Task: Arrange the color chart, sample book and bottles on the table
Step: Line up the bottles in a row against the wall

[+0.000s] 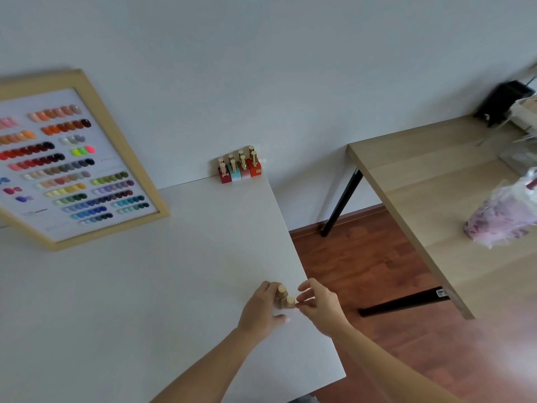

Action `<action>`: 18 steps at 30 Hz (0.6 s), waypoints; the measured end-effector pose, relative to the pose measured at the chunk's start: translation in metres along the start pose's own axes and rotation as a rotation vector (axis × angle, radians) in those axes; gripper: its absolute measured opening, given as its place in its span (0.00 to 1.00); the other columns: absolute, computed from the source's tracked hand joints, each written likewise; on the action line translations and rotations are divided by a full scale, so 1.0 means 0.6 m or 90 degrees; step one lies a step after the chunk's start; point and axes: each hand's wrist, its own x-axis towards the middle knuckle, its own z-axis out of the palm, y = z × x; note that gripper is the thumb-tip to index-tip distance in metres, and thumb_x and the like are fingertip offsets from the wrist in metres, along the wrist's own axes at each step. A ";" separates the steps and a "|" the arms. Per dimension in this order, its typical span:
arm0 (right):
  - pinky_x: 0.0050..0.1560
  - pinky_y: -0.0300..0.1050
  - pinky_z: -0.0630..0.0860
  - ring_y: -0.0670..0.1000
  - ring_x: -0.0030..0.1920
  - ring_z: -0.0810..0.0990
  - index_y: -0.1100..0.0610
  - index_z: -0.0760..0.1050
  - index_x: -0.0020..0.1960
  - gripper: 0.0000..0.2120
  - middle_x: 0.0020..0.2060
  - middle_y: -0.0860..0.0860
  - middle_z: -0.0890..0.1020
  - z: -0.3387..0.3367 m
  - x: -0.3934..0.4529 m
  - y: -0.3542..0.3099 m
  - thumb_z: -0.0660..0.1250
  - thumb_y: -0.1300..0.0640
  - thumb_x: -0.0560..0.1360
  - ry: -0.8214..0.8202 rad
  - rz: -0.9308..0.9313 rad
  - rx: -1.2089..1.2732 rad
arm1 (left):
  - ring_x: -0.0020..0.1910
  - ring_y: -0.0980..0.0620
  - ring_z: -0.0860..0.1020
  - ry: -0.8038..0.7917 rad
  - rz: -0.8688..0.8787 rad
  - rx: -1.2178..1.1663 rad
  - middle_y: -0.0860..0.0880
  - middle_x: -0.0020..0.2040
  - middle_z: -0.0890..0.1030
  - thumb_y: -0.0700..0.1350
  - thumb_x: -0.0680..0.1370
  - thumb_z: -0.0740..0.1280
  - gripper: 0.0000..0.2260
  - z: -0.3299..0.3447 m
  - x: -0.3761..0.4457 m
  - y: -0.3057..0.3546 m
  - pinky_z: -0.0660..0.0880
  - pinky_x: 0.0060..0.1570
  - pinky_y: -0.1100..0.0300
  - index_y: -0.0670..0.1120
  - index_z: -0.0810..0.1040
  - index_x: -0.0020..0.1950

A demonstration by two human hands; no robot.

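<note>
A wood-framed color chart [69,167] with rows of nail swatches leans against the wall at the back left of the white table [145,286]. Several gold-capped bottles [240,166] stand grouped in the table's back right corner. Near the right edge, two tan bottles with gold caps [284,299] stand side by side. My left hand [261,311] grips the left one; my right hand [319,305] pinches the right one with its fingertips. No sample book is in view.
A wooden table [436,199] with black legs stands to the right across a gap of red-brown floor [363,263]. On it lie a plastic bag [505,216], a black device [502,101] and some clutter at the far right.
</note>
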 end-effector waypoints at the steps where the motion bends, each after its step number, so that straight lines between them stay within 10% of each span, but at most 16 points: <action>1: 0.39 0.42 0.80 0.46 0.41 0.84 0.50 0.72 0.47 0.13 0.42 0.51 0.82 -0.004 0.001 0.001 0.66 0.67 0.71 0.008 0.003 0.002 | 0.52 0.52 0.76 0.012 0.000 0.014 0.53 0.56 0.75 0.50 0.67 0.76 0.24 0.002 0.000 0.002 0.75 0.50 0.63 0.50 0.72 0.59; 8: 0.44 0.47 0.82 0.44 0.40 0.85 0.52 0.73 0.47 0.15 0.40 0.52 0.83 -0.020 0.015 0.000 0.59 0.71 0.73 0.056 0.017 0.006 | 0.53 0.54 0.75 0.075 0.014 0.070 0.53 0.56 0.78 0.55 0.71 0.71 0.19 0.007 0.000 0.008 0.73 0.47 0.65 0.50 0.73 0.59; 14: 0.34 0.31 0.74 0.45 0.41 0.82 0.51 0.74 0.49 0.12 0.40 0.49 0.83 -0.014 0.058 -0.032 0.62 0.67 0.75 0.081 -0.012 -0.033 | 0.54 0.54 0.75 0.084 0.023 0.079 0.53 0.55 0.78 0.56 0.73 0.69 0.18 -0.004 -0.004 -0.012 0.77 0.50 0.62 0.50 0.73 0.59; 18: 0.48 0.35 0.76 0.48 0.50 0.80 0.56 0.74 0.54 0.11 0.47 0.50 0.82 0.009 0.109 -0.076 0.62 0.67 0.75 0.095 -0.092 -0.095 | 0.54 0.55 0.75 0.119 -0.001 0.054 0.54 0.54 0.79 0.57 0.73 0.68 0.18 -0.036 -0.006 -0.041 0.77 0.51 0.60 0.50 0.74 0.58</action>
